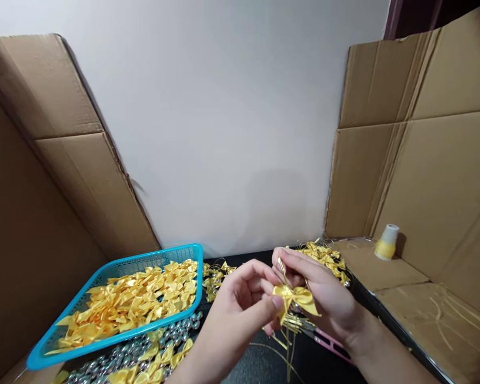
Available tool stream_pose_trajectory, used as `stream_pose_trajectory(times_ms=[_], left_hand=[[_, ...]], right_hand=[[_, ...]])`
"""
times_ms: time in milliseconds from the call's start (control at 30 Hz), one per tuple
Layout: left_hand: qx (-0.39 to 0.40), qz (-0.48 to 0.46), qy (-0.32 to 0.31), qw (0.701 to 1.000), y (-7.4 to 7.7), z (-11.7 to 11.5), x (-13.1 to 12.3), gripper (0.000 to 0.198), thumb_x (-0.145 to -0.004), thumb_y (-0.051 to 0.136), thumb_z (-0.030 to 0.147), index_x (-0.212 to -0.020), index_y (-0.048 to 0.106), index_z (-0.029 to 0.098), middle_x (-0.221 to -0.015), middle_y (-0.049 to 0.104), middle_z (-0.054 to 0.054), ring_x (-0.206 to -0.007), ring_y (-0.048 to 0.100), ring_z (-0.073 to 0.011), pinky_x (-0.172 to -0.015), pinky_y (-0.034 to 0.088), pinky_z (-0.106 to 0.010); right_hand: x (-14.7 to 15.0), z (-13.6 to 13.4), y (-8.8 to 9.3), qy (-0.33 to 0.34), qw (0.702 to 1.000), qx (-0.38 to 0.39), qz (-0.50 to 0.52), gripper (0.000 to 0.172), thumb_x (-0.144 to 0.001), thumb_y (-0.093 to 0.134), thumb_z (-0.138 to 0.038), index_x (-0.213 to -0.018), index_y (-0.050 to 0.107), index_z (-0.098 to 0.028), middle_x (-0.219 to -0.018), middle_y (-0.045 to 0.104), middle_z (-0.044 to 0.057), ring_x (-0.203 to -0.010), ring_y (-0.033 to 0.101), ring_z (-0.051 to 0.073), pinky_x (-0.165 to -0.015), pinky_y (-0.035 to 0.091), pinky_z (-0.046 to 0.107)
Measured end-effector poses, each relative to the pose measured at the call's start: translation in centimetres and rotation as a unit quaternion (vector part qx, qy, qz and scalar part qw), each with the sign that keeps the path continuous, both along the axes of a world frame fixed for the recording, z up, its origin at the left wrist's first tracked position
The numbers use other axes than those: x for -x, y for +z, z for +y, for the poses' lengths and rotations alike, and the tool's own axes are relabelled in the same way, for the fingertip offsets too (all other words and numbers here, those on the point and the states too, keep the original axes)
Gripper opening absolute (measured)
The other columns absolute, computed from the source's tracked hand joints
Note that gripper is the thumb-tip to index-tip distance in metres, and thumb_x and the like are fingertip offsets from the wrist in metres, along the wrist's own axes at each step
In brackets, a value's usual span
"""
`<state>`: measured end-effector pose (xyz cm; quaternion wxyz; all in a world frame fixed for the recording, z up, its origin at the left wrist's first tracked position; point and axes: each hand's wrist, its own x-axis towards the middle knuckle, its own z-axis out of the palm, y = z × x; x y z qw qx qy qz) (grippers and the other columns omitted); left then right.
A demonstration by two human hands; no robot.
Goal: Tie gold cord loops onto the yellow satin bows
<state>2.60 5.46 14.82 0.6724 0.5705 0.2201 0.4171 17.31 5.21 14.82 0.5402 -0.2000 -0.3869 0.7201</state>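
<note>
A yellow satin ribbon bow [292,298] is held up in front of me, between both hands. My left hand [244,304] pinches the bow's left loop between thumb and fingers. My right hand [316,282] is closed on a thin gold cord [282,268] that rises from the bow's middle; its fingers partly hide the cord. Below the hands lie several cut gold cords [292,322] and scissors with a pink handle [331,344], partly covered by my right hand.
A blue basket [116,337] full of yellow bows stands at left. Silver beads [104,364] and more bows lie before it. Finished-looking bows with cords [324,256] are piled behind my right hand. A thread spool [386,242] stands right. Cardboard walls [444,176] flank the table.
</note>
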Motion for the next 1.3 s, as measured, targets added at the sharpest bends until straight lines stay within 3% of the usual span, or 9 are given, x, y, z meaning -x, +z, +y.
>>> stream_pose_trajectory(times_ms=[400, 600, 733, 833, 933, 1067, 1167, 1300], left_hand=[[-0.005, 0.084, 0.034, 0.996, 0.6, -0.7, -0.4, 0.025, -0.077, 0.073, 0.033, -0.071, 0.057, 0.014, -0.057, 0.06, 0.002, -0.051, 0.051, -0.0066, -0.054, 0.041, -0.018], [-0.011, 0.036, 0.05, 0.998, 0.8, -0.8, -0.6, 0.027, -0.082, 0.067, 0.039, -0.073, 0.054, 0.017, -0.055, 0.059, 0.002, -0.051, 0.056, -0.01, -0.054, 0.045, -0.02], [-0.07, 0.053, 0.095, 0.992, 0.9, -1.1, -0.6, 0.026, -0.087, 0.063, 0.037, -0.074, 0.054, 0.017, -0.058, 0.058, 0.003, -0.055, 0.056, -0.0097, -0.056, 0.045, -0.019], [-0.134, 0.086, 0.138, 0.978, 0.7, -1.3, -0.6, 0.023, -0.091, 0.059, 0.035, -0.078, 0.056, 0.017, -0.061, 0.059, 0.002, -0.059, 0.056, -0.0101, -0.058, 0.045, -0.019], [-0.167, 0.107, 0.176, 0.964, 0.4, -1.4, -0.5, 0.02, -0.092, 0.057, 0.035, -0.081, 0.055, 0.018, -0.063, 0.059, 0.001, -0.058, 0.055, -0.0109, -0.055, 0.043, -0.019], [-0.173, 0.119, 0.206, 0.956, 0.0, -1.4, -0.6, 0.02, -0.095, 0.051, 0.037, -0.086, 0.054, 0.019, -0.065, 0.061, 0.0, -0.059, 0.056, -0.0126, -0.055, 0.042, -0.021], [-0.174, 0.118, 0.204, 0.956, -0.1, -1.4, -0.6, 0.02, -0.095, 0.049, 0.037, -0.086, 0.053, 0.019, -0.067, 0.064, -0.001, -0.061, 0.058, -0.0134, -0.056, 0.044, -0.023], [-0.17, 0.104, 0.196, 0.96, 0.0, -1.5, -0.7, 0.02, -0.096, 0.049, 0.036, -0.087, 0.053, 0.019, -0.07, 0.066, -0.002, -0.062, 0.06, -0.0138, -0.058, 0.046, -0.024]], right_hand=[[-0.1, -0.2, -0.2, -0.033, 0.998, -0.027, -0.038, 0.031, -0.086, 0.064, -0.039, -0.068, 0.053, -0.016, -0.059, 0.042, -0.005, -0.048, 0.039, 0.006, -0.043, 0.034, 0.014], [-0.3, -0.5, -0.1, -0.003, 0.992, -0.097, -0.079, 0.032, -0.091, 0.056, -0.044, -0.074, 0.051, -0.018, -0.055, 0.049, -0.005, -0.044, 0.053, 0.009, -0.044, 0.04, 0.019], [-0.7, -0.9, 0.6, -0.026, 0.977, -0.156, -0.145, 0.029, -0.089, 0.061, -0.041, -0.076, 0.051, -0.017, -0.061, 0.055, -0.002, -0.053, 0.055, 0.009, -0.053, 0.041, 0.02], [-1.3, -1.3, 1.2, -0.08, 0.955, -0.164, -0.232, 0.025, -0.08, 0.072, -0.035, -0.078, 0.054, -0.018, -0.062, 0.046, -0.006, -0.053, 0.047, 0.007, -0.051, 0.037, 0.02], [-1.9, -1.5, 1.7, -0.133, 0.908, -0.171, -0.357, 0.02, -0.073, 0.076, -0.025, -0.085, 0.061, -0.02, -0.06, 0.039, -0.008, -0.051, 0.037, 0.006, -0.046, 0.028, 0.019], [-2.1, -1.7, 2.2, -0.172, 0.837, -0.212, -0.473, 0.013, -0.074, 0.069, -0.02, -0.087, 0.067, -0.02, -0.059, 0.047, -0.006, -0.053, 0.033, 0.008, -0.047, 0.028, 0.02], [-2.0, -1.9, 2.5, -0.18, 0.821, -0.221, -0.495, 0.011, -0.077, 0.067, -0.022, -0.087, 0.069, -0.02, -0.059, 0.051, -0.004, -0.054, 0.036, 0.009, -0.052, 0.034, 0.022], [-2.2, -1.9, 2.5, -0.196, 0.807, -0.224, -0.509, 0.01, -0.077, 0.067, -0.025, -0.084, 0.071, -0.02, -0.055, 0.044, -0.005, -0.052, 0.032, 0.009, -0.047, 0.026, 0.022]])
